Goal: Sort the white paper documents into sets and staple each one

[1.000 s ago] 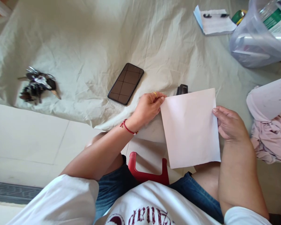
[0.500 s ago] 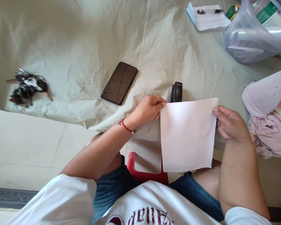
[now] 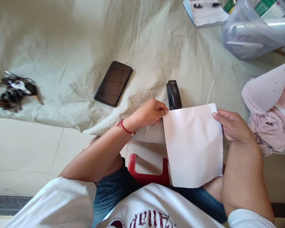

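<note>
A blank white sheet of paper (image 3: 193, 145) hangs between my hands over my lap, its far edge by the table's near edge. My left hand (image 3: 150, 112) pinches its upper left corner between thumb and fingers. At the upper right corner, my right hand (image 3: 234, 125) grips the paper with the thumb on top. Just beyond the sheet's upper left part lies a black stapler (image 3: 174, 95), its near end touching or slightly behind the paper edge; I cannot tell which.
A phone (image 3: 113, 83) lies left of the stapler, and a bunch of keys (image 3: 17, 91) farther left. At the back right are a notepad (image 3: 207, 14) with a pen and a translucent plastic bag (image 3: 239, 41). Pink cloth (image 3: 270, 129) lies at right. A red stool (image 3: 147, 179) shows below.
The paper has tilted a little and come lower, with both hands still on it. More of the stapler shows. The table's things have shifted left in view as the camera turned.
</note>
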Action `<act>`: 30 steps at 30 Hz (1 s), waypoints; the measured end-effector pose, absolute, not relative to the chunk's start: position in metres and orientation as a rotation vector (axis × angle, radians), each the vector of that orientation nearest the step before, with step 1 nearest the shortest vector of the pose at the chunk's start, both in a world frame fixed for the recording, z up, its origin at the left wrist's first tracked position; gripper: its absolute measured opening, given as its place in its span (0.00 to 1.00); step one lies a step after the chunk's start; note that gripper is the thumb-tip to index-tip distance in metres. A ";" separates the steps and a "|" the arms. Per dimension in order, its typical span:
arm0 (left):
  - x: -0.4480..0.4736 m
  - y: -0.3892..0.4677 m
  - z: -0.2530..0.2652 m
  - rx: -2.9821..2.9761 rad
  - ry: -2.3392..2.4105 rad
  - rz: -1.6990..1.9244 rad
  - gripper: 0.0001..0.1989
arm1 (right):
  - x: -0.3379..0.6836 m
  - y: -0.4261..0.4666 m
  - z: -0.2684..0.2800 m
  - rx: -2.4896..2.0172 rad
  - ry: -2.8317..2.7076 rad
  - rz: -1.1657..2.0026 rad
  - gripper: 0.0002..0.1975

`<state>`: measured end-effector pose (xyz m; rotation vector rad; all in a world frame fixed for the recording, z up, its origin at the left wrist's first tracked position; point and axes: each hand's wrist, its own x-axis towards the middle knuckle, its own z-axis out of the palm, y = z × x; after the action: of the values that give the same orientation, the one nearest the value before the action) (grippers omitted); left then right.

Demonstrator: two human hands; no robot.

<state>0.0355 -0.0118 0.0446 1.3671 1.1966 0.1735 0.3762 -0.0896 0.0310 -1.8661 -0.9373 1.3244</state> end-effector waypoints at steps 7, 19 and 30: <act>0.046 -0.015 0.046 1.406 1.234 0.130 0.14 | 0.377 -0.093 0.033 -1.981 -0.862 1.364 0.28; 0.067 -0.007 0.037 1.550 1.380 0.310 0.11 | 0.371 -0.085 0.033 -2.026 -0.719 1.205 0.19; 0.068 -0.004 0.036 1.630 1.407 0.317 0.10 | 0.376 -0.086 0.026 -2.058 -0.729 1.194 0.21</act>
<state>0.0682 -0.0040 0.0360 1.6300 1.4074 0.3171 0.3758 -0.0858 0.0261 -2.0579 -0.7290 1.1943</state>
